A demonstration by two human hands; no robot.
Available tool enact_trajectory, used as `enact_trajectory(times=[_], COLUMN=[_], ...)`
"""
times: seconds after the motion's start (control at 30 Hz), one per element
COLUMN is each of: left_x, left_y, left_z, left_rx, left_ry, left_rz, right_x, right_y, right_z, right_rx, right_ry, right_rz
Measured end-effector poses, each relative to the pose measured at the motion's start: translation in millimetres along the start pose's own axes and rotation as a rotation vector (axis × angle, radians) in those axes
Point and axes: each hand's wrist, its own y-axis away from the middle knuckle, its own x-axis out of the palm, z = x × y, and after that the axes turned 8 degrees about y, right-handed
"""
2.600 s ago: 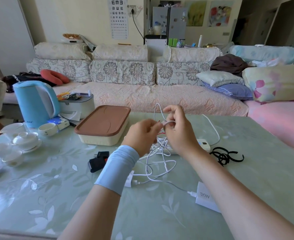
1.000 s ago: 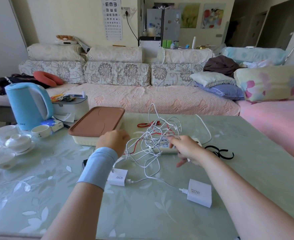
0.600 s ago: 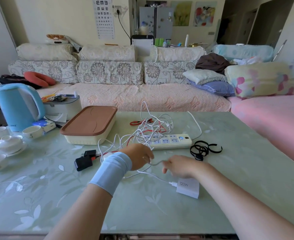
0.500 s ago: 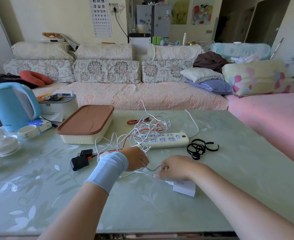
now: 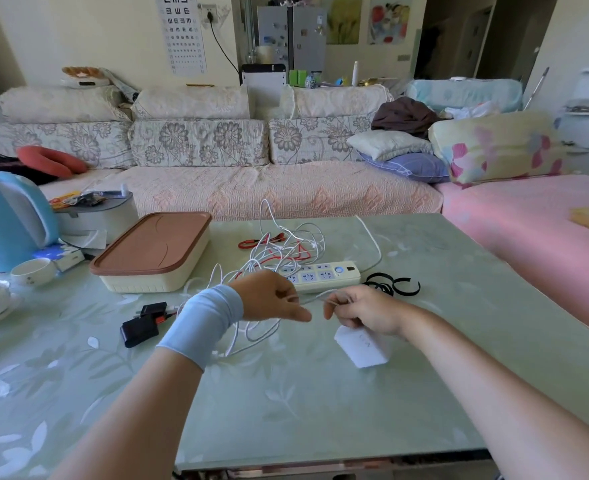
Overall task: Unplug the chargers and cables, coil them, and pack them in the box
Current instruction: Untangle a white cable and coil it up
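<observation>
Two hands work a charging lead over a living-room table: the left hand (image 5: 273, 300), a pale-blue wristband (image 5: 203, 325) on its forearm, curls its fingers round a white cable (image 5: 313, 297), and the right hand (image 5: 363, 310) pinches the same cable just beside it, a short length stretched between them. Partly under the right hand a white charger (image 5: 364, 349) lies on the green glass table (image 5: 321, 403). More loops of the lead trail on the glass below the left wrist.

Just behind the hands sits a cream power strip (image 5: 326, 274), with a tangle of white and red cables (image 5: 281, 249) heaped at its left end and beyond. Black straps (image 5: 392, 287) lie just right of the strip. Left of the left hand rests a black charger (image 5: 140, 328).

The box (image 5: 154, 252), cream with a brown lid in place, stands at the table's left rear, near the tangle. A blue kettle (image 5: 7, 220) and a white cup (image 5: 33, 271) occupy the far left edge, with a floral sofa (image 5: 199, 143) behind.
</observation>
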Motion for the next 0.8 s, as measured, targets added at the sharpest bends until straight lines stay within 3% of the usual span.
enact_trajectory(times=[0.13, 0.33, 0.5, 0.63, 0.73, 0.8], left_x=[-10.8, -19.3, -29.0, -30.9, -32.7, -38.0], left_y=[6.9, 18.4, 31.9, 29.6, 27.4, 27.6], left_z=[-20.6, -28.7, -22.6, -22.1, -18.1, -11.0], left_rx=[0.008, 0.065, 0.050, 0.092, 0.094, 0.013], left_ry=[0.308, 0.255, 0.183, 0.155, 0.199, 0.217], left_rz=[-0.115, -0.262, -0.138, -0.257, -0.323, -0.275], right_x=[1.3, 7.1, 9.8, 13.1, 9.8, 4.5], right_y=[17.1, 24.1, 22.8, 13.1, 2.5, -1.7], right_z=[11.9, 30.5, 29.8, 29.3, 36.4, 41.2], right_rx=[-0.002, 0.000, -0.014, -0.081, -0.033, -0.024], right_ry=[-0.331, -0.665, -0.556, -0.486, -0.607, -0.679], right_rz=[0.144, 0.197, 0.162, 0.145, 0.081, 0.047])
